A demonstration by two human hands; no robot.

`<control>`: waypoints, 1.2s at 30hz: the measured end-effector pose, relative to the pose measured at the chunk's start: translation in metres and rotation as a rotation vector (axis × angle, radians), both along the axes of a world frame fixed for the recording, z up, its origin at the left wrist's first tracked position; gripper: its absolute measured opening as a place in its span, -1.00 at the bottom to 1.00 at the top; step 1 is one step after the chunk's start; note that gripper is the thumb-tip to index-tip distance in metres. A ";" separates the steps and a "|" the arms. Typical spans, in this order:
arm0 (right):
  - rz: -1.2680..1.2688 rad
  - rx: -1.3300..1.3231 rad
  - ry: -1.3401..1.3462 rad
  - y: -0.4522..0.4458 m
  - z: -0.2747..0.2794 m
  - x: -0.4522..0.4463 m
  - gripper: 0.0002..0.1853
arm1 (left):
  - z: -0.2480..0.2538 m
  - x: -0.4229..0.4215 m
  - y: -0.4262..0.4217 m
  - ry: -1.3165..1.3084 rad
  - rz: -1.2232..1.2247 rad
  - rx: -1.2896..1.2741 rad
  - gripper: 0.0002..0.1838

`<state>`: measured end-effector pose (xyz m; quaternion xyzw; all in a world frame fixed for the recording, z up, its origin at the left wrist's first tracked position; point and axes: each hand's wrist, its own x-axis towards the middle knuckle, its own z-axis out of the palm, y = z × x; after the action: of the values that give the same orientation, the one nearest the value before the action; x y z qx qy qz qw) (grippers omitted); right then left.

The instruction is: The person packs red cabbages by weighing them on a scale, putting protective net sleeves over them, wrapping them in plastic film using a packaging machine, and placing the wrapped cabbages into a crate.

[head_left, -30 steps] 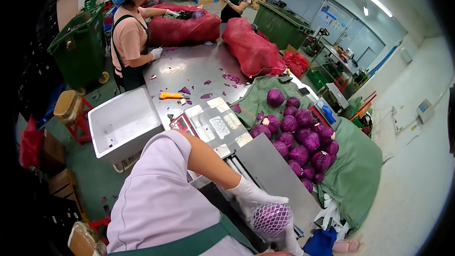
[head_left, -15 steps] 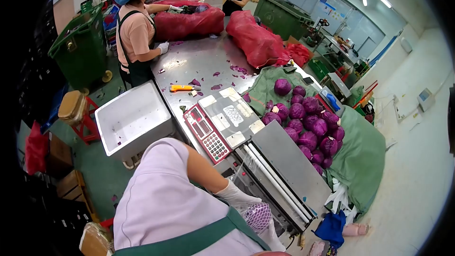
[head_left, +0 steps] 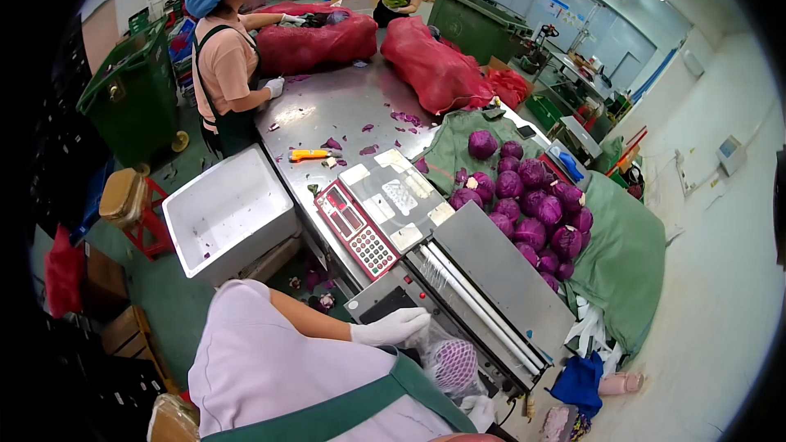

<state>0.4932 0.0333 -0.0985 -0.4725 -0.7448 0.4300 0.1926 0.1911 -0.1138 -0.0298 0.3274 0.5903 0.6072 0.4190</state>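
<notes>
Film-wrapped red cabbage at wrapping machine; no legible markings

Red cabbage in white foam netting [head_left: 454,366] lies at the near edge of the film-wrapping machine [head_left: 434,295], before the wearer. Gloved left hand [head_left: 393,327] pinches the clear film at the bundle's upper side; gloved right hand [head_left: 479,411] sits below it, its grip indeterminable. Judged handling: dense, firm head, cushioned by netting, slippery under film; best cupped by both palms at sides and base. Digital scale [head_left: 360,231]: keypad markings and platform label unreadable. No brand identified.
</notes>
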 end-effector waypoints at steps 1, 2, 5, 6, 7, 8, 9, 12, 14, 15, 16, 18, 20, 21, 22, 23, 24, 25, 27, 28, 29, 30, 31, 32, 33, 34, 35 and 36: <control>-0.132 -0.020 0.174 -0.005 0.020 -0.016 -0.65 | -0.001 0.004 0.008 -0.004 -0.004 -0.006 -0.62; -0.444 -0.424 0.325 -0.020 0.064 -0.045 -0.65 | -0.003 0.005 0.017 -0.244 0.026 -0.030 -0.64; -0.436 -0.671 0.533 -0.004 0.064 -0.027 -0.66 | 0.005 0.003 0.026 -0.882 0.109 -0.142 -0.76; -0.420 -0.731 0.543 -0.003 0.062 -0.019 -0.67 | 0.011 0.008 0.016 -0.842 0.128 -0.242 -0.78; -0.404 -0.778 0.551 -0.003 0.061 -0.014 -0.67 | 0.009 0.012 0.003 -0.800 0.148 -0.341 -0.79; -0.389 -0.811 0.555 -0.003 0.058 -0.011 -0.68 | -0.002 0.014 -0.009 -0.699 0.179 -0.465 -0.77; -0.381 -0.847 0.552 -0.003 0.052 -0.009 -0.68 | -0.018 0.020 -0.023 -0.597 0.210 -0.591 -0.75; -0.319 -0.903 0.536 -0.013 0.048 -0.003 -0.69 | -0.127 0.036 -0.064 -0.162 -0.112 -0.777 -0.64; -0.259 -0.917 0.523 -0.022 0.048 -0.007 -0.70 | -0.175 0.048 -0.065 0.055 -0.467 -0.617 -0.54; -0.226 -0.908 0.521 -0.023 0.047 -0.014 -0.70 | -0.184 0.060 -0.050 0.156 -0.588 -0.613 -0.51; -0.189 -0.904 0.522 -0.028 0.048 -0.020 -0.71 | -0.192 0.072 -0.033 0.157 -0.707 -0.590 -0.49; -0.126 -0.878 0.525 -0.037 0.048 -0.035 -0.72 | -0.194 0.097 -0.004 0.163 -0.871 -0.570 -0.50; -0.074 -0.826 0.533 -0.045 0.048 -0.052 -0.72 | -0.191 0.118 0.017 0.170 -0.984 -0.541 -0.50; -0.052 -0.781 0.534 -0.048 0.049 -0.058 -0.73 | -0.183 0.119 0.020 0.172 -1.003 -0.526 -0.50; -0.040 -0.728 0.532 -0.050 0.051 -0.063 -0.73 | -0.176 0.116 0.024 0.176 -1.012 -0.500 -0.50; -0.033 -0.660 0.526 -0.051 0.055 -0.067 -0.74 | -0.166 0.109 0.026 0.180 -1.010 -0.468 -0.50; -0.030 -0.557 0.511 -0.050 0.060 -0.071 -0.74 | -0.155 0.106 0.031 0.187 -1.001 -0.419 -0.50; -0.026 -0.460 0.489 -0.051 0.066 -0.074 -0.74 | -0.142 0.104 0.036 0.199 -0.990 -0.359 -0.50; 0.002 -0.183 0.389 -0.050 0.081 -0.082 -0.75 | -0.113 0.096 0.044 0.230 -0.923 -0.230 -0.49; 0.030 -0.030 0.313 -0.050 0.089 -0.087 -0.76 | -0.100 0.091 0.047 0.249 -0.873 -0.162 -0.48; 0.071 0.130 0.205 -0.053 0.095 -0.092 -0.76 | -0.087 0.084 0.048 0.273 -0.810 -0.097 -0.48; 0.093 0.266 0.128 -0.056 0.103 -0.099 -0.76 | -0.077 0.076 0.049 0.293 -0.736 -0.036 -0.47; 0.136 0.395 0.016 -0.058 0.111 -0.104 -0.77 | -0.065 0.061 0.047 0.303 -0.641 0.001 -0.46; 0.179 0.519 -0.093 -0.059 0.119 -0.110 -0.77 | -0.053 0.048 0.046 0.285 -0.558 0.015 -0.45; 0.197 0.603 -0.176 -0.060 0.123 -0.116 -0.77 | -0.034 0.032 0.039 0.215 -0.491 -0.026 -0.44; 0.207 0.657 -0.232 -0.061 0.125 -0.122 -0.78 | 0.010 0.016 0.022 -0.014 -0.491 -0.192 -0.37; 0.209 0.686 -0.267 -0.062 0.125 -0.124 -0.79 | 0.035 0.005 0.009 -0.249 -0.486 -0.353 -0.27; 0.212 0.715 -0.301 -0.062 0.126 -0.126 -0.79 | 0.024 -0.006 0.010 -0.462 -0.512 -0.424 -0.09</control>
<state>0.3675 -0.0285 0.0271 -0.3540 -0.9120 0.0872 0.1880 0.1848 -0.1041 -0.0056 0.2251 0.4920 0.4055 0.7368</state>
